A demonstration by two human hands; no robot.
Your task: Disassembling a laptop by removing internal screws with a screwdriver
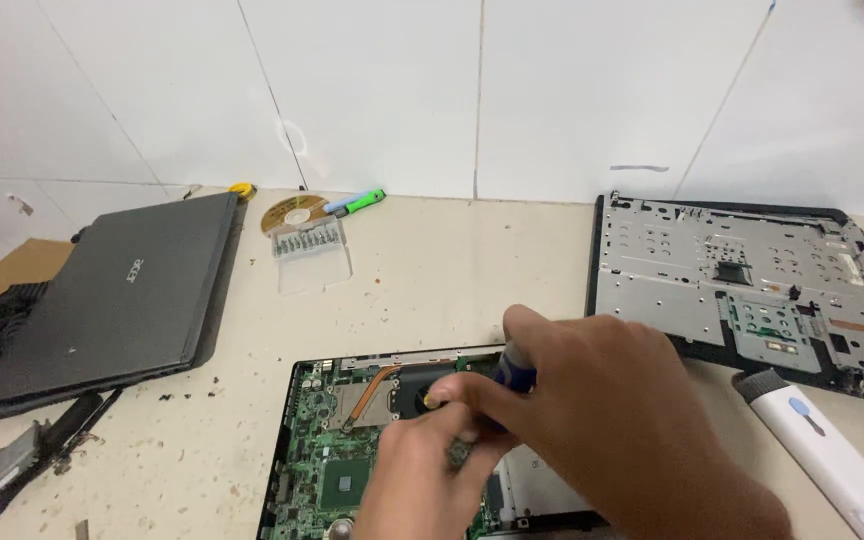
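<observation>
While R hand (602, 400) grips blue screwdriver (515, 368), L hand (422, 470) pinches its tip over laptop base (352, 450).

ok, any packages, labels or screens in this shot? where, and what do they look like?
No lit screens, no signs.
Closed laptop: left on the table, dark grey slab, small pale logo on its lid.
Clear bit case: behind the open board, rectangular, row of metal bits inside.
Disc: by the wall, round, gold.
White tool: right edge, long, blue marking.

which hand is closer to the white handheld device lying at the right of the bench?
Right. The right hand grips a blue-handled screwdriver over the open laptop base, just left of the white device. The left hand sits farther left.
</observation>
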